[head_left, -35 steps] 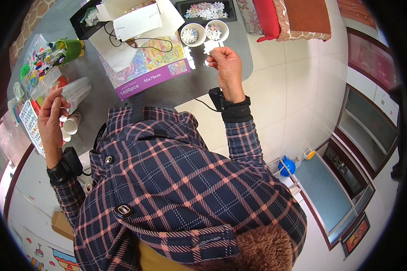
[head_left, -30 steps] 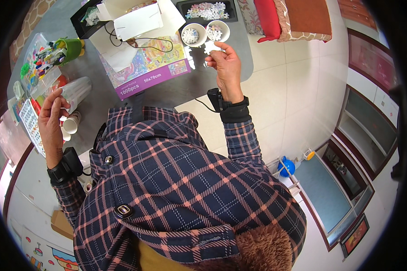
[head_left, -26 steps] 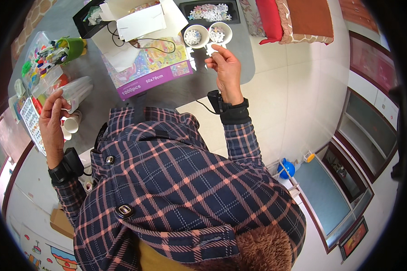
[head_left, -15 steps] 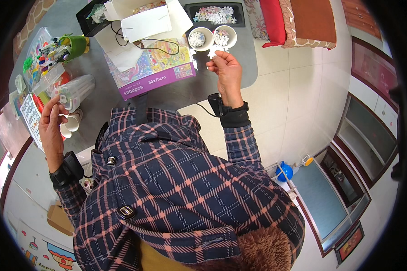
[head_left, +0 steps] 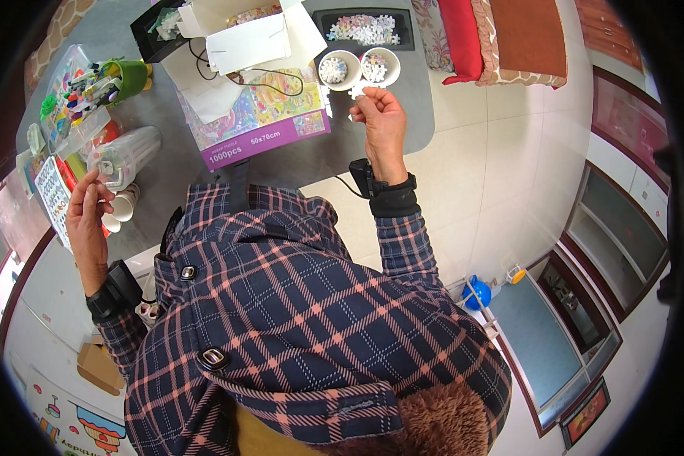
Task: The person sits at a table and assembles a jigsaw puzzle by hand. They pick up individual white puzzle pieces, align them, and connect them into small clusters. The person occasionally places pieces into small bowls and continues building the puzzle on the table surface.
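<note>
My right hand [head_left: 384, 125] is at the right side of the table, thumb and fingertips pinched together at a white jigsaw piece [head_left: 356, 92]. Just beyond that piece stand two white paper cups, the left cup [head_left: 340, 85] and the right cup [head_left: 391, 76], each holding jigsaw pieces. Farther back, a black tray [head_left: 404, 30] bears a heap of loose pieces [head_left: 363, 30]. My left hand [head_left: 88, 216] hovers at the table's left edge beside a clear plastic container [head_left: 129, 156]. Its fingers are loosely bent and somewhat apart, with nothing visible in them.
A purple-edged puzzle box [head_left: 270, 138] lies mid-table, with an open white carton [head_left: 247, 49] and a black cable [head_left: 266, 72] over it. At left are a green pen holder [head_left: 133, 79], a printed sheet [head_left: 51, 199] and paper cups on their sides [head_left: 125, 204]. A red cushion [head_left: 461, 38] is beyond the right edge.
The view has shifted slightly. My right hand keeps its pinch by the cups, and the white piece sits a little lower at its fingertips. My left hand is nearly still.
</note>
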{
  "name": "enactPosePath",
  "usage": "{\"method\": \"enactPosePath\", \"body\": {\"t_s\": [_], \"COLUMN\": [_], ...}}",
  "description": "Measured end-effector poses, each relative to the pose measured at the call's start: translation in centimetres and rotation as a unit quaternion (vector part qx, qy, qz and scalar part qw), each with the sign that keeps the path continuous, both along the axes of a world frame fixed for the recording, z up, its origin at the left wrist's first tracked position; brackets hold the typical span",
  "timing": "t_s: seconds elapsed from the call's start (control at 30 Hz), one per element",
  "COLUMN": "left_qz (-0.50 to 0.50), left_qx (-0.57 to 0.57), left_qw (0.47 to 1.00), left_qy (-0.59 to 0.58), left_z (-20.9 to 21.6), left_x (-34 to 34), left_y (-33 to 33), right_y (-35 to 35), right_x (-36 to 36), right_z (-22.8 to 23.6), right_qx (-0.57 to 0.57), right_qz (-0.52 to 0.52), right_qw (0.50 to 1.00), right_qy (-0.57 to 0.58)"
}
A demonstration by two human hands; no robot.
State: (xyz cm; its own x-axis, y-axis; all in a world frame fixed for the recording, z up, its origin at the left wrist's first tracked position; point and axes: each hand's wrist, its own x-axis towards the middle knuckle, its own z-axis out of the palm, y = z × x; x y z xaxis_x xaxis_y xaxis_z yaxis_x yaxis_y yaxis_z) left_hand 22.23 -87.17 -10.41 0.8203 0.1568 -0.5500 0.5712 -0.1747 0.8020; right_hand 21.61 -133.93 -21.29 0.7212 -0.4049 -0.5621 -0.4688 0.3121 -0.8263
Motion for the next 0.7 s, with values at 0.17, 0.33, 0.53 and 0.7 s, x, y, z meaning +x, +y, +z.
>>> {"method": "enactPosePath", "body": {"t_s": [0.17, 0.33, 0.53, 0.7], "left_qz": [0.003, 0.014, 0.025, 0.030], "left_qx": [0.003, 0.018, 0.010, -0.002], "left_qw": [1.000, 1.000, 0.999, 0.999], "left_qy": [0.008, 0.014, 0.018, 0.026], "left_z": [0.0, 0.0, -0.1, -0.6], "left_x": [-0.3, -0.8, -1.5, -1.9], "left_y": [0.4, 0.9, 1.7, 2.3], "right_y": [-0.1, -0.1, -0.3, -0.5], "right_x": [0.1, 0.1, 0.2, 0.2], "right_z": [-0.1, -0.2, -0.2, -0.2], "right_qx": [-0.005, -0.016, -0.009, -0.002], "right_qz": [0.008, 0.010, 0.008, 0.010], "right_qw": [1.000, 1.000, 1.000, 1.000], "right_qy": [-0.005, -0.011, -0.017, -0.017]}}
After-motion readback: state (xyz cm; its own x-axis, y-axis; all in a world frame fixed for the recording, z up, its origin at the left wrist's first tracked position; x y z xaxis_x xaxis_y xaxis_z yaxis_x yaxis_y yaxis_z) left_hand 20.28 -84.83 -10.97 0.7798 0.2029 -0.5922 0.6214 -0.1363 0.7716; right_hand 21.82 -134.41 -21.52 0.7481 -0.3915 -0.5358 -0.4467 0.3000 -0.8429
